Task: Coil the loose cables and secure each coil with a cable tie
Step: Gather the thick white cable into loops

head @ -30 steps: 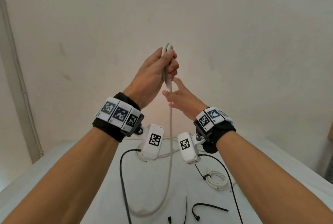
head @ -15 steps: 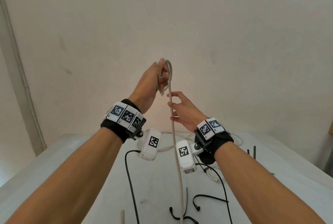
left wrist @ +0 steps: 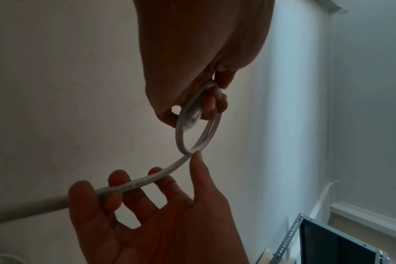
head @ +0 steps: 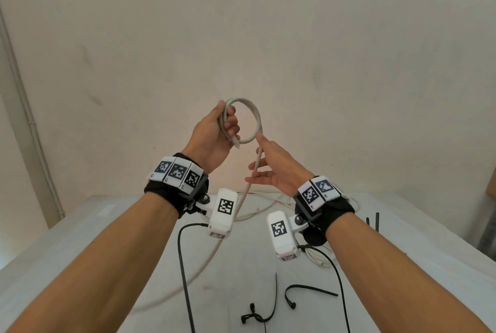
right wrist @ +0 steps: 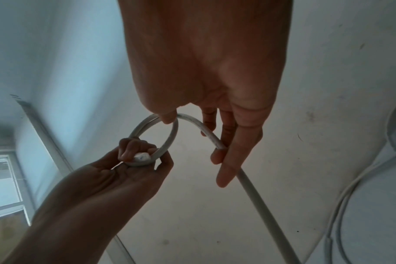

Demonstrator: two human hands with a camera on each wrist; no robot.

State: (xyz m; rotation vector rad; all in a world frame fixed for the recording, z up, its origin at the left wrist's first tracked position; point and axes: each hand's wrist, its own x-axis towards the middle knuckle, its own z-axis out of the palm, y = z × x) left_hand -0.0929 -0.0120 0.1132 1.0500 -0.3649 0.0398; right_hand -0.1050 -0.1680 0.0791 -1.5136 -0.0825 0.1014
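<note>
A thick grey-white cable [head: 258,118] forms a small round loop in the air in front of the wall. My left hand [head: 214,131] grips the loop's left side, with the cable's end poking out below its fingers. My right hand [head: 271,169] is just below the loop with straight, spread fingers; the cable runs down across them and its thumb tip touches the loop's bottom. In the left wrist view the loop [left wrist: 180,135] shows two turns. The right wrist view shows the cable [right wrist: 173,135] threading between my right fingers [right wrist: 226,160]. Its tail hangs down to the table [head: 107,225].
Black cable ties [head: 308,288] [head: 272,303] lie on the near table. A white coiled cable [head: 316,255] sits partly hidden behind my right wrist camera. More loose white cable [head: 268,198] lies at the table's far side. Dark upright ties [head: 377,221] stand at right.
Both hands have come lower. The loop has turned from edge-on to a round open ring. My right hand has slid down the cable and spread its fingers.
</note>
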